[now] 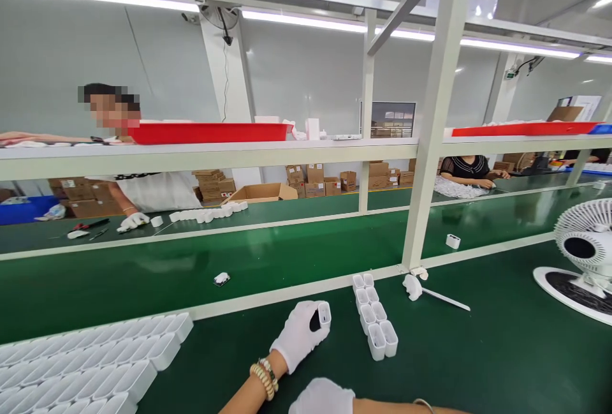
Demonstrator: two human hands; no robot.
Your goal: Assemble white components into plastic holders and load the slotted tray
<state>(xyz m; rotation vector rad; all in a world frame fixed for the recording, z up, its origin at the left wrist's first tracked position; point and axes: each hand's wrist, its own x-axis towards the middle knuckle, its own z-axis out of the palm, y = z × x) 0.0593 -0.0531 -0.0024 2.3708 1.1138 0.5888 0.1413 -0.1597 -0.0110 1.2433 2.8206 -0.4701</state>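
My left hand (300,332), in a white glove with bead bracelets at the wrist, grips a small white cup-shaped housing (324,316) between thumb and fingers above the green worktop. My right hand (322,397), also gloved, is at the bottom edge, partly cut off; its fingers are hidden, so what it holds does not show. Just right of my left hand stand several similar open white housings (376,337) in two columns. At the lower left, many white housings (119,382) are lined up in slanting rows.
A white fan (589,245) stands at the right. A white tool (445,299) lies by the frame post (425,210). Beyond the metal edge, a green belt (287,254) carries two small parts. Across it, a person's gloved hand (134,221) rests near white pieces. Red trays (210,133) sit on the shelf.
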